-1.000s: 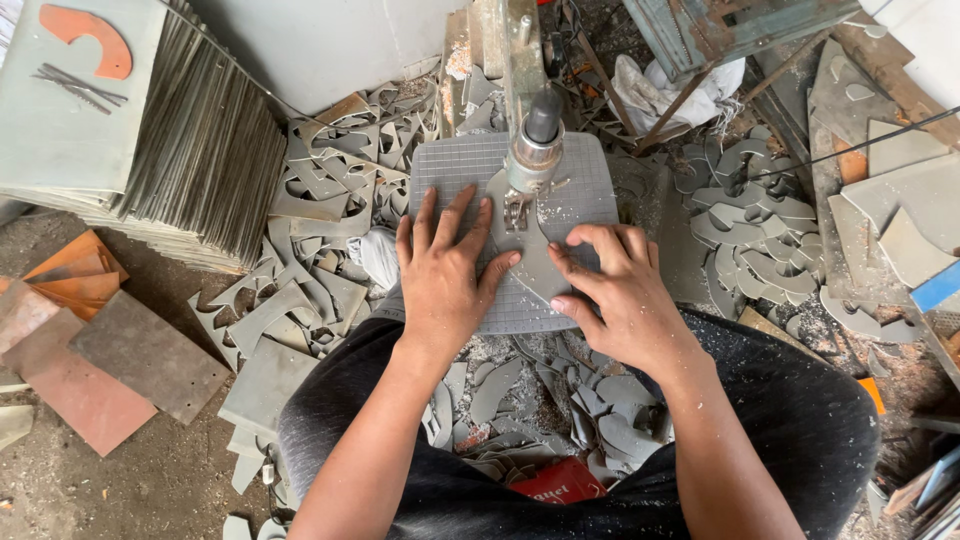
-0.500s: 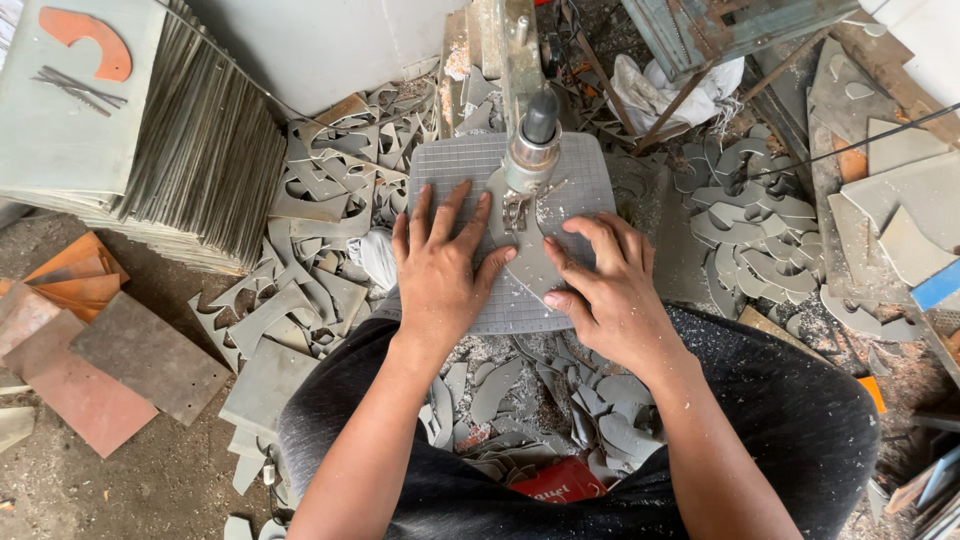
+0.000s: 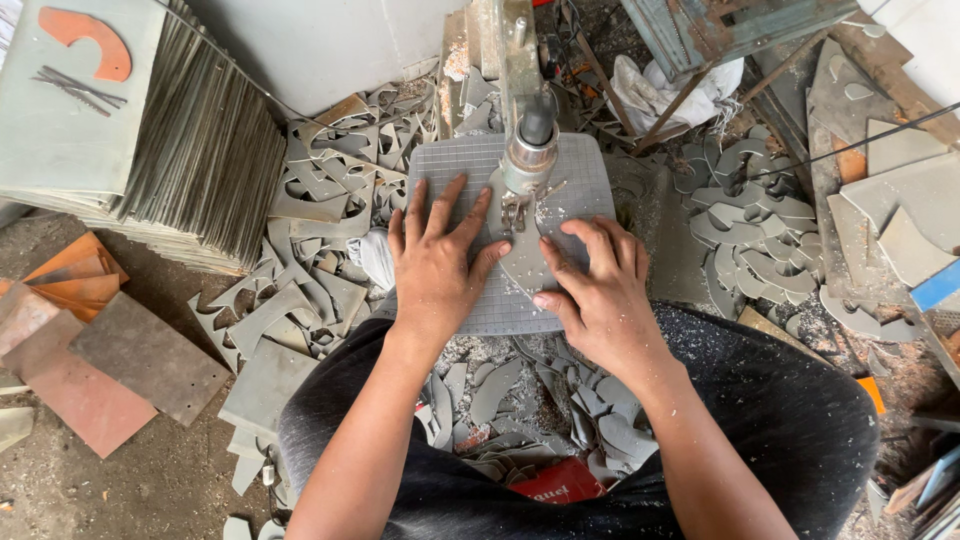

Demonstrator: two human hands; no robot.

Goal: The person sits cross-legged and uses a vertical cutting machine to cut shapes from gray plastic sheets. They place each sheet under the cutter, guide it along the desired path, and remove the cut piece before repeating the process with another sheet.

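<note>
Left hand flat, fingers spread, pressing grey curved piece onto gridded saw bench; no closed grip. Right hand open too, fingertips pinning piece's right edge. Piece lies under cutter head, between hands. Grey offcuts heaped around; tile stack at left.

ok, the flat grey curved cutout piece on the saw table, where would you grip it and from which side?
Press on the flat grey curved cutout piece from above, one palm either side of the saw head, as the left hand and right hand do. It lies flush on the gridded table, too thin to pinch.
</note>
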